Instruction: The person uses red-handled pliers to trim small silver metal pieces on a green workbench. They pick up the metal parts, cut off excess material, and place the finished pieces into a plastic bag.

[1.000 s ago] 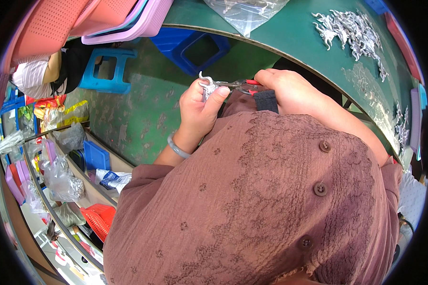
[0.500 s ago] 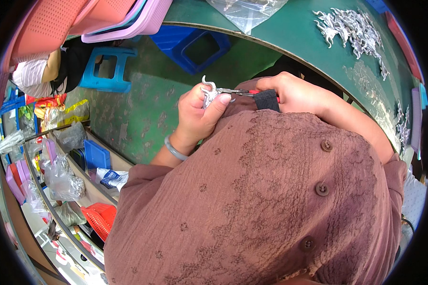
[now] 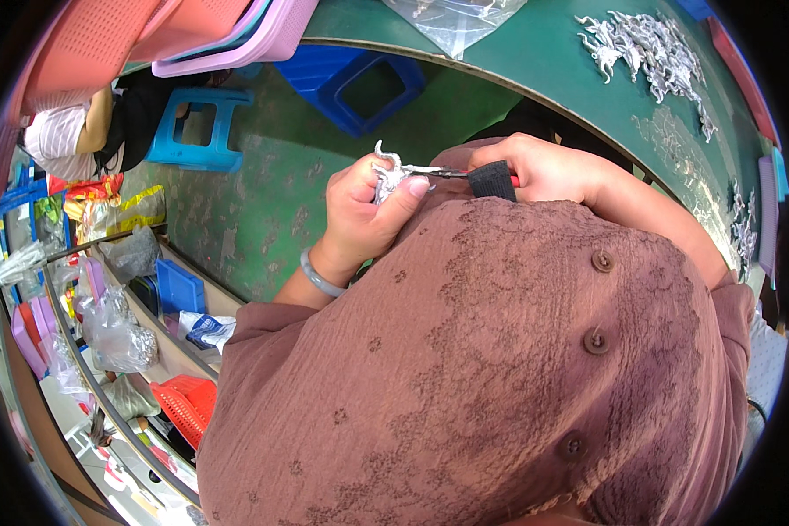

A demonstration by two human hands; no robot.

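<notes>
My left hand (image 3: 359, 210) pinches a small silvery cast-metal piece (image 3: 386, 181) with curling, tentacle-like arms between thumb and fingers. From the other side, my right hand (image 3: 548, 167) is closed round the red handles of a pair of pliers (image 3: 450, 173). The slim jaws of the pliers reach the metal piece near my left thumb; how exactly they bite on it is too small to tell. A black cloth band (image 3: 493, 181) wraps around at my right fingers and covers part of the handles. Both hands are in front of my brown shirt.
On the green table (image 3: 543, 53) at the upper right lies a pile of similar silvery pieces (image 3: 649, 53), near a clear plastic bag (image 3: 456, 22). Blue stools (image 3: 359, 88) stand on the floor. Pink baskets (image 3: 237, 44) fill the upper left, beside a seated person (image 3: 61, 136). Shelving with bags stands left.
The pliers' handles have turned slightly in my right hand, so less red shows beside the black band. My left hand still holds the metal piece in nearly the same place.
</notes>
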